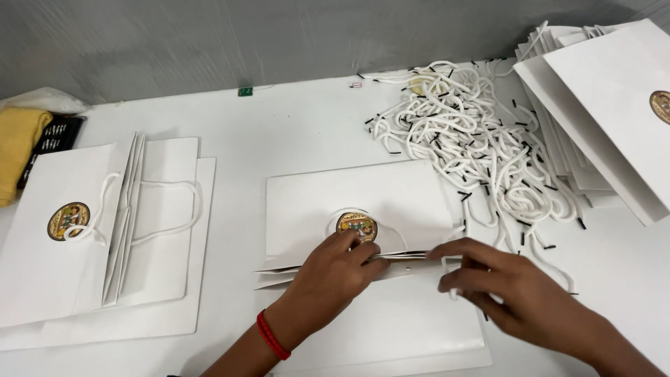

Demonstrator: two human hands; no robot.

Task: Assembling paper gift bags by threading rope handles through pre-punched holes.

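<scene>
A flat white paper bag point(363, 202) with a round gold sticker point(356, 225) lies in the middle of the white table point(279, 132). My left hand point(335, 276), with a red band on the wrist, presses its fingers on the bag's folded top edge just below the sticker. My right hand point(499, 283) pinches a white cord handle point(452, 269) at the same edge, to the right. A second white bag panel point(405, 328) lies under my hands, nearer to me.
A pile of white cords with black tips point(481, 146) lies at the back right. A stack of flat white bags point(614, 105) sits far right. Finished bags with cord handles point(105, 230) lie at left, beside a yellow cloth point(17, 150).
</scene>
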